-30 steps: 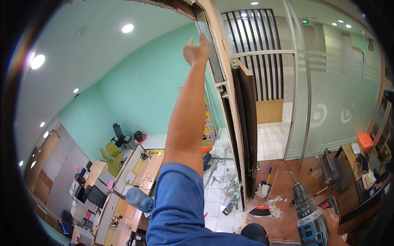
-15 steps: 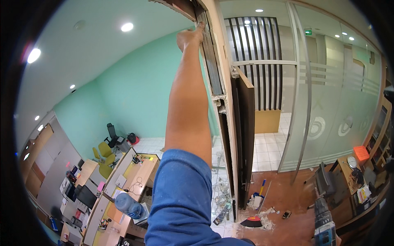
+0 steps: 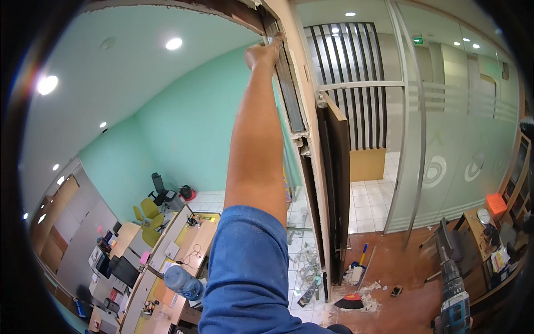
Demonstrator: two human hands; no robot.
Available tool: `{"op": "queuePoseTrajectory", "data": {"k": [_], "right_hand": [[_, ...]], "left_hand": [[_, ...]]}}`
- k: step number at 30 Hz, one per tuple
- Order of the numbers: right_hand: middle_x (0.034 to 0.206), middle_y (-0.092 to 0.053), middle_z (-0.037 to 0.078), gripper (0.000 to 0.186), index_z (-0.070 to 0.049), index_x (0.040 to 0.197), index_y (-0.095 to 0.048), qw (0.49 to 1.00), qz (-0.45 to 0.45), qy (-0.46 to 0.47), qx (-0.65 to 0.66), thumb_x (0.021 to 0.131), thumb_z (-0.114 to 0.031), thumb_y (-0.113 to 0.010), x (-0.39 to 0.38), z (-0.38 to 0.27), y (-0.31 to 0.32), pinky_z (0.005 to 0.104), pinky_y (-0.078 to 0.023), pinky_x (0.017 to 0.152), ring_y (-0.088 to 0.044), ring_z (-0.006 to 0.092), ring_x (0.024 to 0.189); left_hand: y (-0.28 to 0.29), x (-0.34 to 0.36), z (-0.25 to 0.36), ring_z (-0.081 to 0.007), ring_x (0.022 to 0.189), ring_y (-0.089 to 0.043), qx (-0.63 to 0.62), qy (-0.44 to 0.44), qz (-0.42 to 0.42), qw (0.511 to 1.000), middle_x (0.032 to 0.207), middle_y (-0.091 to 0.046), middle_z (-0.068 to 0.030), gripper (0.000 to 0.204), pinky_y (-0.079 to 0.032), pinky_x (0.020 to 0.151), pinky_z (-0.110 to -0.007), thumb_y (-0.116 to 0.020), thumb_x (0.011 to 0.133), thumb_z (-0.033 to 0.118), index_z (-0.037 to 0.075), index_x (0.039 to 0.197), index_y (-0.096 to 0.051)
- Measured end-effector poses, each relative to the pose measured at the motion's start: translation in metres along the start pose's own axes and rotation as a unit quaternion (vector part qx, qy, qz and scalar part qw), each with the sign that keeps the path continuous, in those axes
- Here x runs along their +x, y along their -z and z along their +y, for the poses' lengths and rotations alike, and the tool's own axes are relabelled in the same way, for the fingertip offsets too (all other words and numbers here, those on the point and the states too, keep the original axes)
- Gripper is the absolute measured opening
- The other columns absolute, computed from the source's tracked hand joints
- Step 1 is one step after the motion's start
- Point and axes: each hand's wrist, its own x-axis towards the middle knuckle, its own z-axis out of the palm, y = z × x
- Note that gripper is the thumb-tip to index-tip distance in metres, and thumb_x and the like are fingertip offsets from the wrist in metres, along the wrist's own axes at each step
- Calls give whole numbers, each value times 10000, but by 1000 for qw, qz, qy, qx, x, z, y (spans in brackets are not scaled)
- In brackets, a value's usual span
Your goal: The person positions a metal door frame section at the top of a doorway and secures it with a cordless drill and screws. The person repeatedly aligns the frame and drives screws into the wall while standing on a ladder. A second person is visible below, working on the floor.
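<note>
Grip of the L hand (image 3: 264,54) is hard to read — fingers are up at the grey metal strip (image 3: 290,97), seemingly touching it, but can't tell if they pinch it or just press. Strip runs down the inner side of a pale wall edge (image 3: 307,83), just below where it meets a rough-cut dark beam (image 3: 236,15) overhead. L arm is stretched far & high, blue sleeve (image 3: 245,267) near. R hand isn't in view, so can't tell its grip; a dusty grey-blue power drill (image 3: 455,300) shows at near right, bit pointing away over the brown floor (image 3: 403,264). Dark door panel (image 3: 338,183) stands right of the wall edge, w/ black slats (image 3: 353,89) & a frosted glass partition (image 3: 456,145) farther off. At its foot, approx.: red-and-black broom head (image 3: 349,301), pale debris (image 3: 371,298) beside it, a blue-and-yellow handle (image 3: 363,255) just beyond. Left of the panel, more rubble (image 3: 307,261) on white tiles. Far left, a mint-green wall (image 3: 189,122) w/ yellow-green chairs (image 3: 151,209) in front; nearer, a row of desks (image 3: 203,236) and a blue water jug (image 3: 182,283). Far right — side table (image 3: 473,231) w/ clutter, orange bin (image 3: 495,205) behind.
</note>
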Motion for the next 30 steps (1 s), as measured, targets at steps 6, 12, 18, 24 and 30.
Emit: {"op": "queuePoseTrajectory", "data": {"k": [6, 12, 18, 24, 30], "right_hand": [[866, -683, -7, 208, -39, 1106, -692, 999, -2, -39, 37, 899, -57, -700, -3, 2, 3, 256, -519, 641, -624, 95, 730], [872, -692, -5, 218, -40, 1098, -696, 999, -8, 0, -45, 882, -55, -719, -2, 2, 10, 258, -525, 653, -632, 96, 730], [873, -696, -1, 219, -41, 1092, -698, 1000, 5, 13, -16, 876, -57, -725, 0, 0, 8, 260, -527, 658, -637, 97, 735], [874, -700, 2, 220, -42, 1087, -700, 1000, -3, -18, -13, 870, -60, -731, -2, 1, 11, 261, -530, 663, -643, 99, 739], [874, -704, 6, 221, -43, 1081, -703, 1000, 1, -20, -11, 864, -62, -737, -8, 4, 14, 263, -533, 668, -649, 100, 743]], "left_hand": [[-13, 16, -1, -319, 1032, -707, -21, 68, -9, 997, 1095, -739, -191, 839, -554, 923, -376, -825, 661, 701, -39, 1049, -749], [2, 21, -4, -303, 1128, -640, -13, 40, -105, 994, 1298, -633, -246, 1081, -541, 896, -385, -802, 681, 732, -161, 1254, -595], [-3, 19, 9, -298, 900, -720, 86, 45, -21, 995, 973, -754, -179, 732, -571, 837, -402, -834, 691, 658, -40, 900, -757], [-1, 8, 11, -326, 898, -720, 101, -28, -17, 994, 989, -747, -209, 665, -572, 824, -415, -832, 693, 641, -7, 806, -741], [-8, 9, 13, -351, 927, -729, 152, -61, 48, 985, 1003, -741, -233, 698, -579, 835, -424, -814, 712, 644, -24, 904, -752]]}}
